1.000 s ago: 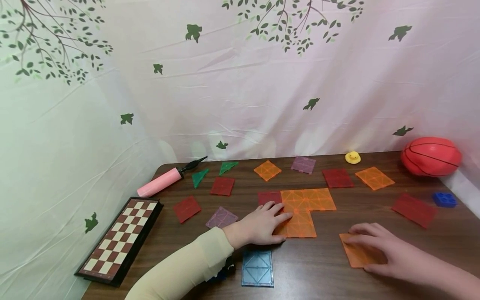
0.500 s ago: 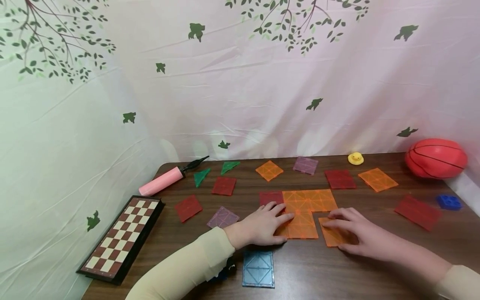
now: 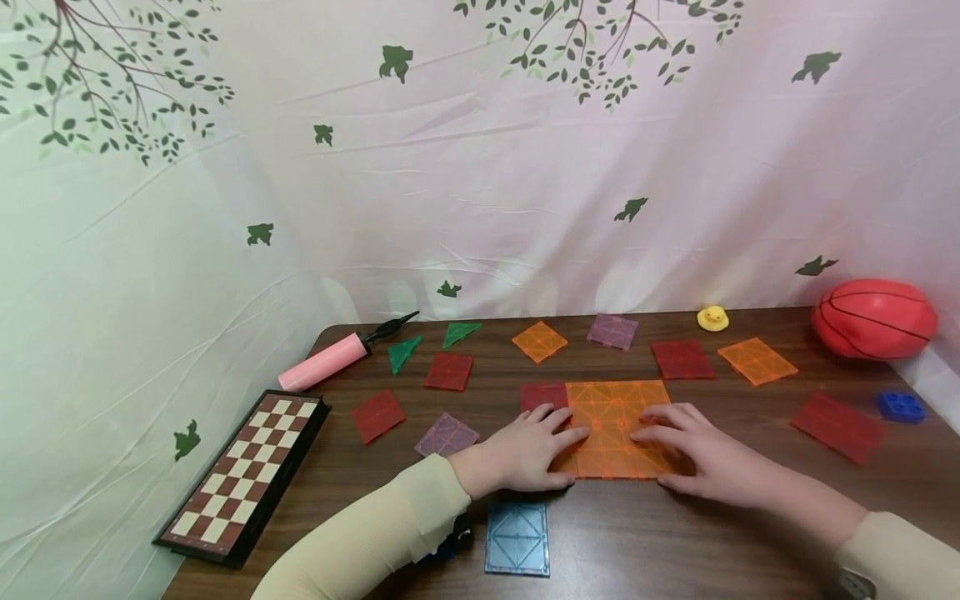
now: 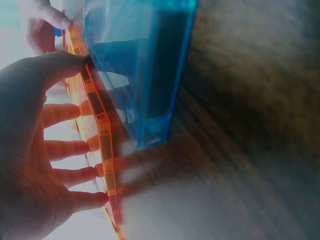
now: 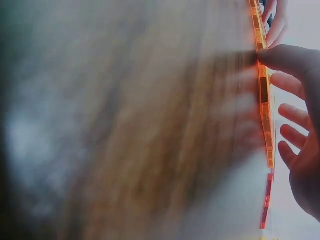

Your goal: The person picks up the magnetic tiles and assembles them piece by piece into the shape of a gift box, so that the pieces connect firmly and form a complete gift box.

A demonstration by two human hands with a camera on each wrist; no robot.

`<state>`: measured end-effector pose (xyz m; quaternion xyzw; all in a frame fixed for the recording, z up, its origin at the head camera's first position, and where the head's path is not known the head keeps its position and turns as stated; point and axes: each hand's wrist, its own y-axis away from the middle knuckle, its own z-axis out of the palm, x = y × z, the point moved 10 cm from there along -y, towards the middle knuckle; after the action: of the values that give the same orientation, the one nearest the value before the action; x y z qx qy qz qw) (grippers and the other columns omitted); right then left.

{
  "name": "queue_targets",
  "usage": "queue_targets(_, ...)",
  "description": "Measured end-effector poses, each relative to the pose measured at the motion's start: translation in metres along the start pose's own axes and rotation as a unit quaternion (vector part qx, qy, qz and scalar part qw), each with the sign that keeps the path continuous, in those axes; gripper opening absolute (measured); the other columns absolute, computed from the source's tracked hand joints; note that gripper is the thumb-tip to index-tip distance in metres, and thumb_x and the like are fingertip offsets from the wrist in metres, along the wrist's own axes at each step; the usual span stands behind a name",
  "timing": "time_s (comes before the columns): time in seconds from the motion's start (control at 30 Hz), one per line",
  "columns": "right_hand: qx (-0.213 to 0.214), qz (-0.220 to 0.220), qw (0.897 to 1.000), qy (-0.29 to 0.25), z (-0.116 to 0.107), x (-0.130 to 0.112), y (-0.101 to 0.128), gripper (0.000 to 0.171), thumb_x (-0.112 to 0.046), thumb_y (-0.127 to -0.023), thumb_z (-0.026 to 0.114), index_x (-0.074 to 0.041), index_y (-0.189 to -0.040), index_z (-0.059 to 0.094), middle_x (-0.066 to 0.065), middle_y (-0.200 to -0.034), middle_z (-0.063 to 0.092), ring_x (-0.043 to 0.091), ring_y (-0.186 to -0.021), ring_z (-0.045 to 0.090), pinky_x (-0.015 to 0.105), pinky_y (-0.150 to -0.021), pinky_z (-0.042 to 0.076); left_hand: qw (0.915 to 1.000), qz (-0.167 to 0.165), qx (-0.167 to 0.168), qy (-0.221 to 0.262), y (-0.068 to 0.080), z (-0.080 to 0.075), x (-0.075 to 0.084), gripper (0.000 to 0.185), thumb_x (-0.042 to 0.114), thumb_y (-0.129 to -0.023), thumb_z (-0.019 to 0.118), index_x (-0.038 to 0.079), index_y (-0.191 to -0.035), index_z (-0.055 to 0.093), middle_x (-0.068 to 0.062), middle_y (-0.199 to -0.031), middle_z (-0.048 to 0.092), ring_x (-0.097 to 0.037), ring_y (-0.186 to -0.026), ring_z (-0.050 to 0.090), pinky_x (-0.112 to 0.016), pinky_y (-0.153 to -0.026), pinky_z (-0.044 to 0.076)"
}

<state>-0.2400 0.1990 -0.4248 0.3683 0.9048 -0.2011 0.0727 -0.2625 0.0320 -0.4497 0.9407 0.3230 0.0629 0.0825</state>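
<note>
Just now, an orange tile has slid inward and filled the notch at the 4 o'clock corner of a flat orange block on a dark wooden table. A moment ago it lay slightly apart; now its edges appear to meet its neighbours, and the L-like outline has become a full rectangle. Clock positions here are read from the block's centre, as seen from the head.

At 3 o'clock, the right hand grasps that tile, thumb against the near edge and fingertips over the top. At about 8 o'clock, the left hand is spread rather than clenched, its fingers resting on the block and its thumb at the near edge; it has kept its place, seemingly as a brace.

A dark red tile adjoins the block at 10 o'clock, partly under the left fingertips. A blue tile lies between 7 and 8, apart from the block.

For the building work, this looks like one gap closed. Two orange squares remain loose: one between 10 and 11, another at 2, both untouched.
</note>
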Motion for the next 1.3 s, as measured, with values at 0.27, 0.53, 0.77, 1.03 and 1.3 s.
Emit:
queue_targets(0.27, -0.034, 0.04, 0.997, -0.058, 0.009, 0.01, -0.007, 0.07, -0.039, -0.083, 0.086, -0.018, -0.144, 0.059, 0.016, -0.152, 0.045, 0.044, -0.135, 0.037, 0.067, -0.096, 0.042, 0.9996, 0.006, 0.012, 0.026, 0.003, -0.004, -0.005, 0.071, 0.051, -0.1, 0.059, 0.017, -0.158, 0.039, -0.008, -0.164, 0.031, -0.028, -0.149, 0.028, -0.04, -0.117, 0.03)
queue_targets(0.53, -0.048, 0.056, 0.995, -0.065, 0.015, 0.015, -0.008, 0.073, -0.048, -0.083, 0.083, -0.016, -0.144, 0.059, 0.018, -0.153, 0.043, 0.048, -0.137, 0.034, 0.07, -0.099, 0.038, 0.993, -0.034, 0.054, 0.1, 0.032, -0.02, -0.04, 0.058, 0.039, -0.101, 0.064, 0.009, -0.148, 0.05, -0.013, -0.159, 0.039, -0.029, -0.146, 0.035, -0.038, -0.116, 0.032)
queue_targets(0.77, -0.05, 0.066, 0.995, -0.06, 0.014, 0.014, -0.01, 0.075, -0.052, -0.083, 0.082, -0.015, -0.144, 0.059, 0.019, -0.152, 0.044, 0.048, -0.137, 0.034, 0.071, -0.099, 0.038, 0.9827, -0.094, 0.091, 0.131, 0.085, -0.027, -0.077, 0.049, 0.031, -0.098, 0.069, 0.005, -0.137, 0.057, -0.015, -0.147, 0.051, -0.031, -0.133, 0.048, -0.046, -0.109, 0.042)
queue_targets(1.03, -0.051, 0.069, 0.995, -0.056, 0.016, 0.015, -0.011, 0.076, -0.054, -0.083, 0.081, -0.016, -0.145, 0.058, 0.018, -0.152, 0.045, 0.049, -0.136, 0.035, 0.072, -0.099, 0.037, 0.9776, -0.092, 0.101, 0.16, 0.137, -0.013, -0.098, 0.04, 0.02, -0.093, 0.075, 0.006, -0.128, 0.064, -0.019, -0.143, 0.053, -0.037, -0.133, 0.047, -0.053, -0.105, 0.044)
queue_targets(1.3, -0.046, 0.066, 0.995, -0.056, 0.014, 0.014, -0.011, 0.076, -0.051, -0.082, 0.083, -0.016, -0.145, 0.058, 0.019, -0.151, 0.045, 0.048, -0.136, 0.035, 0.071, -0.099, 0.038, 0.9837, -0.042, 0.092, 0.149, 0.142, 0.002, -0.098, 0.045, 0.007, -0.089, 0.078, 0.005, -0.132, 0.066, -0.017, -0.145, 0.054, -0.037, -0.136, 0.047, -0.053, -0.107, 0.043)
